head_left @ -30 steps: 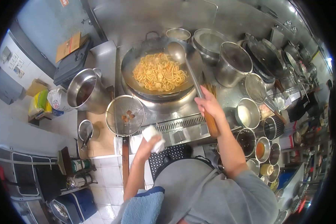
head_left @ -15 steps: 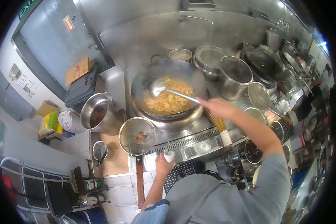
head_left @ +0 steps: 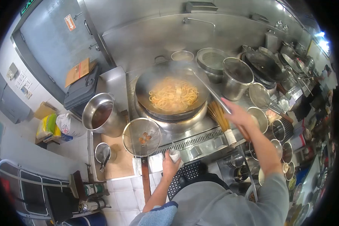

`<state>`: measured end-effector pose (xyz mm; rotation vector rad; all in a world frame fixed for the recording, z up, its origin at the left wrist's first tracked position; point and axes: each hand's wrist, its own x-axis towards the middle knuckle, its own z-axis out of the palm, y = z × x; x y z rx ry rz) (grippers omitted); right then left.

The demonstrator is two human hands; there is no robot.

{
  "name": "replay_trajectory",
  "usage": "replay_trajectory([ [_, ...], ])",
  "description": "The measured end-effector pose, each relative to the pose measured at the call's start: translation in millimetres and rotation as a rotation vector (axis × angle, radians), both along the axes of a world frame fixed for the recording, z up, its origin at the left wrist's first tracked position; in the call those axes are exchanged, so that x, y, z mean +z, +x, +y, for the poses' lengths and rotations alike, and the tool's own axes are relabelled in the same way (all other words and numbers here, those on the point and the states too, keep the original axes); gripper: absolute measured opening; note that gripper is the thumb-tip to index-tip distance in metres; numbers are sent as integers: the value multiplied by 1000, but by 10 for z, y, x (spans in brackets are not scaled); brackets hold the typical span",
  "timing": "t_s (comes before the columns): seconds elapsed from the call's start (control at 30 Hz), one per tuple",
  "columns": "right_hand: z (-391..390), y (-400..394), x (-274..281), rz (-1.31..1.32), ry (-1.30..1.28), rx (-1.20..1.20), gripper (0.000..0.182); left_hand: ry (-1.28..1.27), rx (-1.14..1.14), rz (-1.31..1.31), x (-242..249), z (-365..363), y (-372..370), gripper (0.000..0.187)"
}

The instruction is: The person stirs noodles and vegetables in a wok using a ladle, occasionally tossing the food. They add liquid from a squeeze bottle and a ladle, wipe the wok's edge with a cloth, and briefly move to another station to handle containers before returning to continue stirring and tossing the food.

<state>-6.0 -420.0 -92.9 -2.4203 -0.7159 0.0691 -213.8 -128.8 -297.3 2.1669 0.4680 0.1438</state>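
My right hand [head_left: 237, 113] is closed around the long handle of a ladle [head_left: 211, 89]. The handle slants up and left, and its head, at the far right side of the wok [head_left: 143, 84], is blurred by steam. Stir-fried noodles [head_left: 174, 95] lie heaped in the middle of the wok, which sits on the burner ring. At the front edge of the stove, my left hand [head_left: 171, 165] is closed on a folded white cloth [head_left: 175, 155]. Just left of it, a round strainer [head_left: 133, 141] holds several small brown pieces.
A deep pot [head_left: 87, 119] and a small pot [head_left: 101, 160] stand left of the stove. Right of the wok are a bamboo brush [head_left: 219, 115], a tall pot [head_left: 229, 88] and a second strainer [head_left: 257, 96]. Several containers [head_left: 287, 150] crowd the right side.
My right hand has moved right, and the ladle head has gone from over the noodles to the wok's far right side. The noodles are more gathered. My left hand keeps the cloth.
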Motion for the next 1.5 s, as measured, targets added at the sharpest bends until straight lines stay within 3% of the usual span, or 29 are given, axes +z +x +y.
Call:
replay_trajectory([
  [0.13, 632, 307, -203, 491, 180, -215, 76, 74, 16, -77, -90, 11, 5, 92],
  [0.23, 901, 405, -496, 480, 321, -184, 79, 48, 29, -47, 57, 14, -28, 101],
  [0.33, 797, 153, -318, 609, 361, 59, 79, 55, 28, -50, 159, 2, -136, 104],
  [0.37, 711, 24, -328, 512, 344, 50, 79, 69, 24, -65, 193, 13, -155, 105],
  [0.43, 470, -305, -421, 252, 329, 72, 78, 169, 37, -133, 325, 73, -168, 98],
  [0.47, 402, -467, -350, 245, 360, 63, 77, 216, 46, -166, 425, 92, -191, 95],
  [0.5, 349, -640, -244, 239, 390, 54, 76, 298, 61, -367, 723, 95, -123, 58],
  [0.57, 227, -960, 82, 549, 503, -50, 76, 275, -159, -524, 1077, 223, 100, 32],
  [0.63, 116, -1057, 168, 736, 762, 2, 77, 318, -391, -675, 1526, 188, 366, 15],
  [0.67, 63, -1084, 200, 825, 894, 28, 78, 374, -514, -757, 1803, 134, 547, 14],
  [0.73, -36, -1123, 238, 931, 1010, 64, 80, 562, -722, -669, 2159, 38, 896, 23],
  [0.83, -185, -1151, 257, 1021, 1054, 102, 81, 763, -801, -518, 2311, -22, 1431, 26],
  [1.17, -677, -1160, 379, 1104, 1043, 280, 77, 850, -714, -418, 2306, -95, 1884, 32],
  [1.27, -728, -1028, 300, 1110, 1034, 278, 76, 744, -746, -486, 2099, -97, 1904, 28],
  [1.37, -570, -702, 87, 946, 870, 248, 78, 348, -447, -678, 2134, -232, 1564, 28],
  [1.4, -449, -536, -3, 864, 794, 230, 80, 2, -265, -747, 2079, -237, 1495, 31],
  [1.43, -275, -345, -171, 583, 643, 204, 80, -345, -81, -784, 2040, -215, 1431, 37],
  [1.5, 114, 56, -571, 194, 353, 96, 78, -1553, 12, -710, 2435, -254, 1202, 51],
])
